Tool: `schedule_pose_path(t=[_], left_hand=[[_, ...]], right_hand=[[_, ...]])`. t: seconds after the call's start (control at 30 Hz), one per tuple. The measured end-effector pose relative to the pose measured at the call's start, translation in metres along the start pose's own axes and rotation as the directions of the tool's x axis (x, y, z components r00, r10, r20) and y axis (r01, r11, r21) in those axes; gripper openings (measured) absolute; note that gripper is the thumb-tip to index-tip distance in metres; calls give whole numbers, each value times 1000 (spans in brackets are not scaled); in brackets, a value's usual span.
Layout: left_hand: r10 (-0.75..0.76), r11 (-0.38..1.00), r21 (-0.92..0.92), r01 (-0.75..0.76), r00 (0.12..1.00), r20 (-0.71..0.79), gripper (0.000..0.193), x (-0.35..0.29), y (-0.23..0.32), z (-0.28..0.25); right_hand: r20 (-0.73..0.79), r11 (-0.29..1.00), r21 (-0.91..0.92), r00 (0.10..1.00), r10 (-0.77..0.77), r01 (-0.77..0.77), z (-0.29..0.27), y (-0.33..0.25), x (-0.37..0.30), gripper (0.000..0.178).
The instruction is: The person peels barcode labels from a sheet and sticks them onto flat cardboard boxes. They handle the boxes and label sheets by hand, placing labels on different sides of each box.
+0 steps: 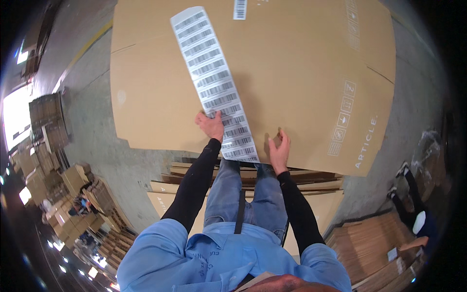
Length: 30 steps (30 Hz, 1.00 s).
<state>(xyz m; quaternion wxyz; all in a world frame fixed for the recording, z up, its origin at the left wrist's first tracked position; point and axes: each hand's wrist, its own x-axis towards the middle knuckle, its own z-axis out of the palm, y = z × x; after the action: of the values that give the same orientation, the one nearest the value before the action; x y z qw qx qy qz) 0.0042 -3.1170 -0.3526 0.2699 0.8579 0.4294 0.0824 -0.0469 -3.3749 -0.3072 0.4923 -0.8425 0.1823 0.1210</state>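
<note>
A long white strip of barcode labels (pixel 214 78) lies slantwise over a large flat brown cardboard sheet (pixel 301 63). My left hand (pixel 211 125) grips the strip's left edge in its lower part, with the thumb on top of the labels. To the right of the strip's lower end, my right hand (pixel 279 150) hovers over or rests on the cardboard near its front edge. Its thumb and fingers are apart, and nothing shows between them. A separate white barcode label (pixel 240 9) is stuck on the far part of the sheet.
More cardboard sheets (pixel 316 186) lie around my legs below the front edge. At the lower right stands a stack of brown cardboard (pixel 369 243), with another person (pixel 422 224) beside it. Stacked boxes and pallets (pixel 73 180) stand on the grey floor at the left.
</note>
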Motion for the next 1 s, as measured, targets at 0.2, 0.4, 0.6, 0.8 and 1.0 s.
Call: schedule_pose_path(t=[0.2, 0.4, 0.6, 0.8, 1.0], left_hand=[[74, 996, 43, -81, 986, 149, 49, -52, -3, -11], [233, 928, -356, -112, 919, 319, 25, -99, -32, -5], [-1, 894, -449, -1, 1000, -4, 32, -72, -73, -30], [-723, 643, -456, 615, 684, -97, 63, -37, -98, -36], [-804, 363, -617, 698, 569, 170, 58, -27, -89, -40]], right_hand=[[146, 984, -106, 981, -130, 146, 51, -41, 22, 84], [19, 980, -193, 999, 49, -45, 103, -57, -4, 91], [36, 635, -771, 999, -31, 48, 135, -43, -10, 114], [101, 522, -840, 988, -116, 147, 128, -29, 22, 111], [-52, 486, -873, 983, -178, 42, 114, -7, 21, 118]])
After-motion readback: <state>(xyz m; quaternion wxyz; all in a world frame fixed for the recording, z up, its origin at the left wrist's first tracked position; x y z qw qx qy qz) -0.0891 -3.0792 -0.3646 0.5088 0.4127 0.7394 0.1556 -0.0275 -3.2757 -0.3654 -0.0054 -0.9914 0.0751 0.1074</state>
